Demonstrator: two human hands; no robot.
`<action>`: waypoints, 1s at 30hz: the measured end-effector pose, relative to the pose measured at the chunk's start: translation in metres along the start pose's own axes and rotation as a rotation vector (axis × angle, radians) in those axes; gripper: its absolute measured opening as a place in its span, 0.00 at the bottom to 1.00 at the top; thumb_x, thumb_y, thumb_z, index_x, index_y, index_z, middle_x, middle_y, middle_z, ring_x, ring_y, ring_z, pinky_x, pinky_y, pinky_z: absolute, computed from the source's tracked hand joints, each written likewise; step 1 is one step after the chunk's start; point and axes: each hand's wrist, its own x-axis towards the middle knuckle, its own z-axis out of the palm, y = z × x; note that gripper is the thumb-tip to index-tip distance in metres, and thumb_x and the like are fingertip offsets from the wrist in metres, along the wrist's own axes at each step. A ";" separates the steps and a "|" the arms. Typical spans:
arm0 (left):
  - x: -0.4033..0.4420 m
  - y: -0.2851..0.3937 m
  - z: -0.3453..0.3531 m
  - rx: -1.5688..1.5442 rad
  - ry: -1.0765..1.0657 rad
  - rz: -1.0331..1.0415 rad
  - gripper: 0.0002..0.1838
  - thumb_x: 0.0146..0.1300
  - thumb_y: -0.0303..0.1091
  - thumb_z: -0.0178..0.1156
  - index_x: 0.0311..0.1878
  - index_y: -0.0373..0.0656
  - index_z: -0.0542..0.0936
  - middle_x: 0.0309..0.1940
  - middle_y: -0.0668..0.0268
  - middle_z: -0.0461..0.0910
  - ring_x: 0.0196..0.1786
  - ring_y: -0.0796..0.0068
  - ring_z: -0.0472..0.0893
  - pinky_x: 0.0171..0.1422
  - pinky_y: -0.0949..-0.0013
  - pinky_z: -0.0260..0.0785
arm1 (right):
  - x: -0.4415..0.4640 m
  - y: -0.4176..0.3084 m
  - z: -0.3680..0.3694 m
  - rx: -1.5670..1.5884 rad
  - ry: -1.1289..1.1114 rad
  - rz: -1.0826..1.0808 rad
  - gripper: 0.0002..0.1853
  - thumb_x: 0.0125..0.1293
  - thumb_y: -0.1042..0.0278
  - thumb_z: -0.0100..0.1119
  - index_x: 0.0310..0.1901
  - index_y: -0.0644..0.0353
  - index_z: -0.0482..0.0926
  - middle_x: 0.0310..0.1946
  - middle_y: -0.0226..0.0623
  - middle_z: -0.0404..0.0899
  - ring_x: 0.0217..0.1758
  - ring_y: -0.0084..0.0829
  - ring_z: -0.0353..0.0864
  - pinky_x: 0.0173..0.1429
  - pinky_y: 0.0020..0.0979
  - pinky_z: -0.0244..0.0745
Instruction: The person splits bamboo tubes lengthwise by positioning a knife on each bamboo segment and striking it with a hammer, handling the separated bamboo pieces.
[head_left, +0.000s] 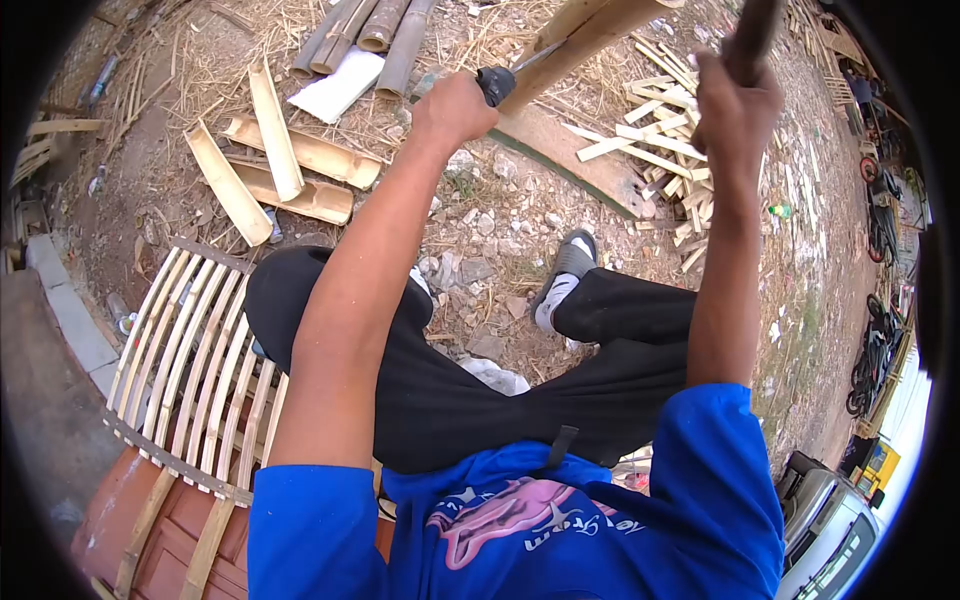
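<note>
My left hand [455,112] is closed around the black-wrapped handle of a blade [541,55]. That blade lies against a thick light piece of bamboo [575,50] at the top of the view, which stands over a wooden board [570,160] on the ground. My right hand [738,110] is raised at the upper right, its fingers wrapped round a dark wooden stick [754,40] that runs out of the top edge. A gap separates the stick from the blade.
Split bamboo halves [270,160] and whole poles [385,25] lie at the upper left. Thin strips [670,130] are piled right of the board. A slatted bamboo frame [200,360] is at my left. A vehicle [830,530] stands at the lower right.
</note>
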 end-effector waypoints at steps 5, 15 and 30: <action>-0.005 0.003 -0.004 -0.025 -0.021 -0.027 0.19 0.52 0.37 0.62 0.45 0.37 0.84 0.45 0.49 0.85 0.51 0.50 0.84 0.57 0.54 0.75 | -0.020 0.074 0.031 0.092 0.037 -0.009 0.04 0.60 0.78 0.59 0.28 0.61 0.76 0.16 0.33 0.76 0.17 0.21 0.74 0.24 0.24 0.68; 0.004 -0.016 -0.005 -0.042 0.106 0.025 0.19 0.51 0.38 0.62 0.44 0.36 0.83 0.45 0.44 0.83 0.51 0.47 0.83 0.58 0.54 0.74 | -0.215 0.209 0.016 -0.544 -0.614 0.405 0.12 0.52 0.71 0.53 0.38 0.65 0.80 0.32 0.65 0.79 0.41 0.64 0.79 0.50 0.54 0.72; -0.008 -0.055 -0.018 0.004 -0.013 0.053 0.15 0.46 0.34 0.64 0.37 0.34 0.83 0.31 0.48 0.84 0.40 0.49 0.84 0.47 0.57 0.74 | -0.024 0.123 0.015 -0.266 -0.004 0.196 0.14 0.58 0.69 0.58 0.47 0.58 0.81 0.32 0.54 0.83 0.37 0.56 0.82 0.43 0.47 0.75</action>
